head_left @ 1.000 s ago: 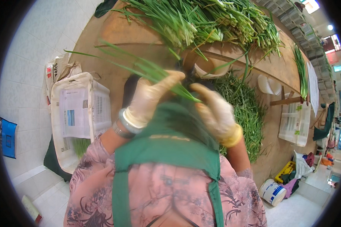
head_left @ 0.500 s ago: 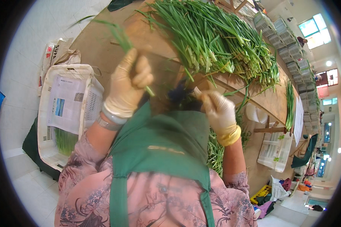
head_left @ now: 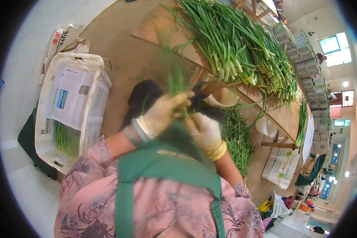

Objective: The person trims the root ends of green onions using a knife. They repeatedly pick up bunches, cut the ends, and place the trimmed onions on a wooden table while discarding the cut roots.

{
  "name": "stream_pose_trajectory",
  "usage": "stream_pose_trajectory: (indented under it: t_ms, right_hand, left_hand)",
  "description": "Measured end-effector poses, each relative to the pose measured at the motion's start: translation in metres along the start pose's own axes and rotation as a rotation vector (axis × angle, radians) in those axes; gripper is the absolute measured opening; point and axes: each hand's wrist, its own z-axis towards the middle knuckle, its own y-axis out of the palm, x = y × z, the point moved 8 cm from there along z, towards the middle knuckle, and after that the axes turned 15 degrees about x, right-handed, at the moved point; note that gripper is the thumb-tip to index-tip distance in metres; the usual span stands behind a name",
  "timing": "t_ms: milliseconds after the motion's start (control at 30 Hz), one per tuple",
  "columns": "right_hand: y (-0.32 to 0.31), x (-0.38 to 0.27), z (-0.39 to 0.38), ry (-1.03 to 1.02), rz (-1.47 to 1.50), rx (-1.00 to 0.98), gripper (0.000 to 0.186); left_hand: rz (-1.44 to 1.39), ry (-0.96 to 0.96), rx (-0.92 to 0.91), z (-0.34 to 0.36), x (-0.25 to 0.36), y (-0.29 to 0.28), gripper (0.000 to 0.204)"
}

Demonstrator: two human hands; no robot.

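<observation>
Both my hands wear pale gloves and meet in front of my green apron (head_left: 166,158). My left hand (head_left: 162,113) is closed round a few garlic chives (head_left: 176,77), whose leaves rise above it, smeared by motion. Right beside it, my right hand (head_left: 205,130) pinches at the lower end of the same chives; its fingertips are partly blurred. A large heap of garlic chives (head_left: 242,47) lies on the wooden table (head_left: 150,33) beyond my hands, with the pale stem ends toward me.
A white plastic crate (head_left: 96,107) with a printed sheet and chives stands at my left, near a paper sack (head_left: 69,41). Leaf scraps (head_left: 238,139) lie on the floor at my right. White buckets (head_left: 265,126) and another crate (head_left: 279,166) are by the table.
My left hand has come down and right, bringing the chives in front of me. My right hand has moved left and down to meet it at their lower end.
</observation>
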Motion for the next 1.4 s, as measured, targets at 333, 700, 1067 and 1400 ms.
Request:
stream_pose_trajectory:
  t_ms: [333,700,1067,1400]
  right_hand:
    - [0.049,0.026,-0.019,0.979,1.308,-0.244,0.033]
    - [-0.035,0.08,-0.009,0.253,-0.636,-0.465,0.034]
    - [-0.105,0.033,0.157,-0.055,-0.669,0.209,0.03]
    - [-0.068,0.009,0.001,0.274,0.272,0.347,0.015]
  left_hand:
    - [-0.002,0.18,-0.193,-0.024,0.021,0.02,0.039]
    - [-0.482,0.315,-0.249,-0.022,0.11,-0.001,0.032]
    - [-0.637,-0.051,-0.339,-0.005,0.072,-0.003,0.035]
    - [-0.096,-0.06,-0.18,-0.043,0.023,0.039,0.044]
